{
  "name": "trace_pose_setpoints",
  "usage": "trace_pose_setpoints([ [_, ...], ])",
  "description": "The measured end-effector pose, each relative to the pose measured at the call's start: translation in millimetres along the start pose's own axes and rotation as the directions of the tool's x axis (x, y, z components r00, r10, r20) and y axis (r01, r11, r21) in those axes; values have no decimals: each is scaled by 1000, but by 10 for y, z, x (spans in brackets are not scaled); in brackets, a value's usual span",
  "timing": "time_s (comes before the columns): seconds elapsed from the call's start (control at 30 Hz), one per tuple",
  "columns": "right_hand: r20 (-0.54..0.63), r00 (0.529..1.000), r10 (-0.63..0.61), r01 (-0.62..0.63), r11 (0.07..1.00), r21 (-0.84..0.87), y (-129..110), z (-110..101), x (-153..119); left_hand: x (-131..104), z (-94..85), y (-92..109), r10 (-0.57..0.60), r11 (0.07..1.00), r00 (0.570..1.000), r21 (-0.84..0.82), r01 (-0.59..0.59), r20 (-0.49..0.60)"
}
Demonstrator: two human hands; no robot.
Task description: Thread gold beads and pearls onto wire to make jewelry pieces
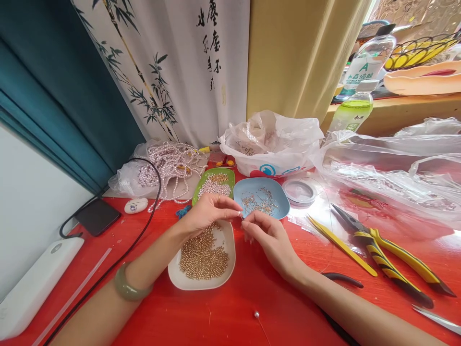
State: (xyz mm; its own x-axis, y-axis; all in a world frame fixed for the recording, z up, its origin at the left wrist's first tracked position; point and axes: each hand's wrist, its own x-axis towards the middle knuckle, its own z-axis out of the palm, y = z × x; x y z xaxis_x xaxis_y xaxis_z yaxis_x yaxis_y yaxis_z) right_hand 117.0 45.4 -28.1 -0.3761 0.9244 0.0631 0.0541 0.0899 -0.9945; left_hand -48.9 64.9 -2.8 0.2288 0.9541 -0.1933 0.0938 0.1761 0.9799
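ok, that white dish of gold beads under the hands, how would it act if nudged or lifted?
The white dish looks shallow with a low rim, so tilting it would probably spill. The gold beads are small and round, likely to roll far across the smooth red table. Heaped that full, it's probably heavier than it looks.

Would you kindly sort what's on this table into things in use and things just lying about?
In use: left hand and right hand pinching a small pin, white dish of gold beads, blue dish.
Lying about: pliers, phone, pearl strands, bottles.
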Motion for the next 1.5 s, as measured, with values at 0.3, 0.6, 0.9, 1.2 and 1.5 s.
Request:
trace_pose_setpoints([
  [0.3,5,999,-34,34,999,-40,21,1,8,-12,-10,7,39,999,999,7,-39,36],
  [0.6,33,999,-30,30,999,23,-9,9,7,-23,-10,-13,40,998,997,35,-42,63],
  [0.9,39,997,-62,60,997,50,-2,3,11,-61,-8,67,136,986,986,85,-145,99],
  [1.2,-26,999,-23,23,1000,5,-23,3,-11,-95,-172,159,-18,861,976,500,-95,216],
  [1.5,-46,999,-28,27,999,-18,-24,12,4,-138,-168,114,-139,568,921,791,-228,365],
])
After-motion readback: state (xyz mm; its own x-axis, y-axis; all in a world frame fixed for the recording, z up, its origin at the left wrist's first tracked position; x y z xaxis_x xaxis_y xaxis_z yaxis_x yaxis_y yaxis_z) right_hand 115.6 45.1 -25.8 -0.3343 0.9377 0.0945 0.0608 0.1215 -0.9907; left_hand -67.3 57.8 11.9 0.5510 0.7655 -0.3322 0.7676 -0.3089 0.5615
